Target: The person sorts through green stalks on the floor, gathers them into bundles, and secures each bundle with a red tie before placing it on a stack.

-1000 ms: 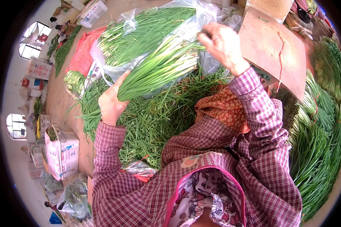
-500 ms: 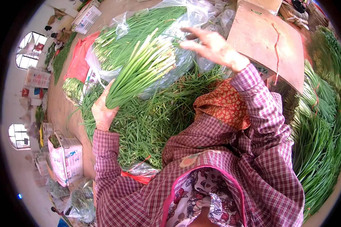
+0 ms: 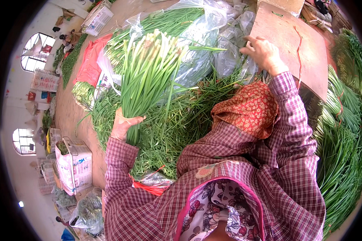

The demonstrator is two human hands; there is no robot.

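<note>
My left hand (image 3: pixel 122 125) is wrapped round a thick bunch of garlic chives (image 3: pixel 151 72), gripping it low on the green leaves. The pale stem ends point away from me, and a few loose stalks stick out to the right. Off to the right, my right hand (image 3: pixel 264 53) hovers near the wooden board's left edge, fingers bent and slightly apart, with nothing seen between them. Beyond the held bunch, more chives (image 3: pixel 161 22) lie on clear plastic sheeting (image 3: pixel 199 44). A heap of loose green leaves (image 3: pixel 161 140) spreads in front of my lap.
The reddish wooden board (image 3: pixel 285 44) carries a thin red tie (image 3: pixel 299 56). Tied bundles of chives (image 3: pixel 342 160) are stacked at the right. Red strips (image 3: pixel 151 187) lie near my left elbow. On the left stand a pink-and-white carton (image 3: pixel 74 164) and a red bag (image 3: pixel 93 60).
The bunch in my left hand has swung more upright and its stems have fanned out. My right hand has drawn away to the right, its spread fingers now bent.
</note>
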